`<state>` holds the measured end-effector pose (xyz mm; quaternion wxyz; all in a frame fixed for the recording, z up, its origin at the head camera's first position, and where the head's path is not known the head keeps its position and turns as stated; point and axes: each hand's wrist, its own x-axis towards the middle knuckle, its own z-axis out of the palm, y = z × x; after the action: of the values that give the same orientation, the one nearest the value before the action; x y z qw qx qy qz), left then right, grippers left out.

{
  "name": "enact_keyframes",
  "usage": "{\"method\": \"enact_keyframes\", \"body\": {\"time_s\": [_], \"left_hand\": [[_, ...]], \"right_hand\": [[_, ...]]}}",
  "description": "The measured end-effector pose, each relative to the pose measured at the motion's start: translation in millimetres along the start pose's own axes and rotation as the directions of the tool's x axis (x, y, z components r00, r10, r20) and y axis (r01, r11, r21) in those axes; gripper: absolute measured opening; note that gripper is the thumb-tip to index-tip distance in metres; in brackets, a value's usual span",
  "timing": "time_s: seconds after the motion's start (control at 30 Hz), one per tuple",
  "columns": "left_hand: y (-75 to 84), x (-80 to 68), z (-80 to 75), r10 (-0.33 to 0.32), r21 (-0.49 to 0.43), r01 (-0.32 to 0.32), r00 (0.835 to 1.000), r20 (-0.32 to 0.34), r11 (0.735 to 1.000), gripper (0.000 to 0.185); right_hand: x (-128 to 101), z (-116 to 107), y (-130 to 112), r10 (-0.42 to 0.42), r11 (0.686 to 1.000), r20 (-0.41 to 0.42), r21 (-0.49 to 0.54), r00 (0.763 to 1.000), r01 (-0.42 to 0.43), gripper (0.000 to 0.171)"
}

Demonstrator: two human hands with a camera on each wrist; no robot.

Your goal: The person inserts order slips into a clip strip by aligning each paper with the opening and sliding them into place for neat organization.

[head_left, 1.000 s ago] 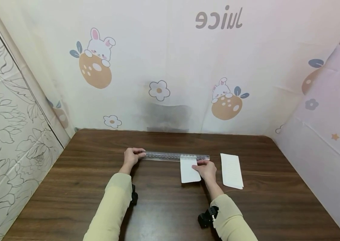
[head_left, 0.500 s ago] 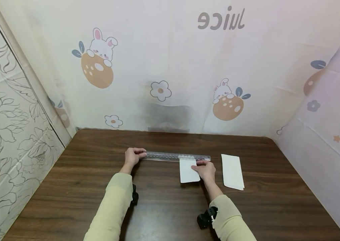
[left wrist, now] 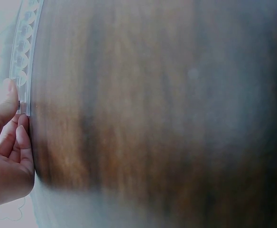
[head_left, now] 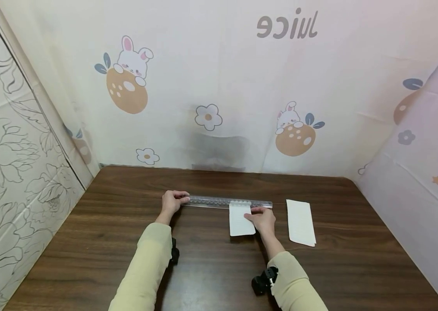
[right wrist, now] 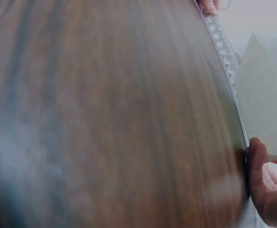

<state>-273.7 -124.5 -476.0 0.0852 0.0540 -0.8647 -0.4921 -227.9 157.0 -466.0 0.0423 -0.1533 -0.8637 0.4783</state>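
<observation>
A clear plastic ruler (head_left: 211,201) with a row of round patterns lies crosswise near the back of the table. My left hand (head_left: 171,203) pinches its left end; in the left wrist view the thumb lies along the ruler (left wrist: 26,38), the other fingers curled beneath. Near the ruler's right end, a white sheet of paper (head_left: 239,221) has its top edge at the ruler and hangs toward me, its lower edge casting a shadow. The right hand (head_left: 264,221) pinches this paper's right side between thumb and fingers. Seen from the right wrist, the paper (right wrist: 266,90) stands tilted off the table.
Right of the right hand lies a small stack of white paper (head_left: 301,222), its sheets slightly offset. The dark wooden table (head_left: 211,268) meets a printed cloth backdrop (head_left: 211,60) just behind the ruler, with more cloth at both sides.
The right hand has slid the paper slightly left along the ruler. The left hand keeps its place at the ruler's end. The whole view has shifted a little.
</observation>
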Motion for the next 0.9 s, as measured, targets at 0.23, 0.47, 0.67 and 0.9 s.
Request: {"method": "enact_keyframes", "body": {"time_s": [0.23,0.47,0.67,0.9], "left_hand": [[-0.2,-0.3,0.7,0.006,0.009,-0.006,1.000,-0.002,1.000,0.014],[0.5,-0.1,-0.2,-0.017,0.002,0.017,1.000,0.000,1.000,0.013],[0.9,-0.1,0.3,-0.005,-0.009,0.005,1.000,-0.008,1.000,0.013],[-1.2,-0.2,1.2,-0.005,-0.001,0.005,1.000,-0.006,1.000,0.014]], "right_hand": [[0,2,1,-0.006,1.000,-0.004,-0.022,1.000,0.006,0.028],[0,6,-2,0.010,1.000,-0.005,-0.008,1.000,-0.010,0.028],[-3,7,-5,-0.002,1.000,0.000,-0.002,1.000,0.002,0.028],[-1,12,-3,-0.021,0.999,-0.017,-0.028,1.000,0.020,0.028]]}}
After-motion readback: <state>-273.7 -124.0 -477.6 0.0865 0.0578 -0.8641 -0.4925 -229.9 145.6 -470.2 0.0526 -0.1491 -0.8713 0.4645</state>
